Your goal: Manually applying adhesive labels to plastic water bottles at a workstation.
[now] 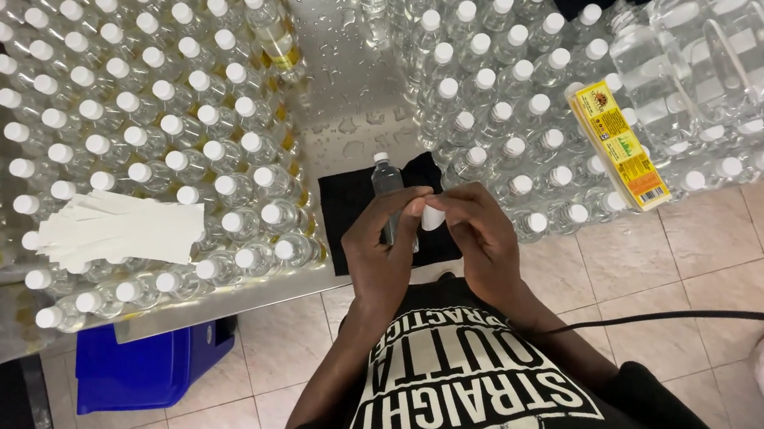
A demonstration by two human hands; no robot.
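Head view, looking down on my own hands at a wet steel table (345, 104).

1. Left hand (378, 244): just below centre, fingers curled around a small clear bottle (387, 185) with a white cap. The bottle lies with its cap pointing to 12 o'clock, its lower half hidden in my grip.
2. Right hand (479, 227): at 3 o'clock of the left hand and touching it. Thumb and forefinger are pressed together, pinching a small white label (431, 216) right beside the bottle's body. I cannot tell whether the label already touches the bottle.
3. Black cloth (344, 219): flat on the table directly under both hands, at the table's near edge.
4. Capped clear bottles, left block (151, 126): standing upright in close rows from 9 to 11 o'clock.
5. Stack of white label strips (120, 230): lying across the caps of the left block, at 9 o'clock of my hands.
6. Capped clear bottles, right block (502, 86): upright rows from 12 to 2 o'clock.
7. Yellow printed label stack (619, 144): resting on the right block, at 3 o'clock.
8. Blue bin (145, 366): on the tiled floor under the table edge, at 8 o'clock.
9. Black cable (700, 314): running across the floor at 4 o'clock.
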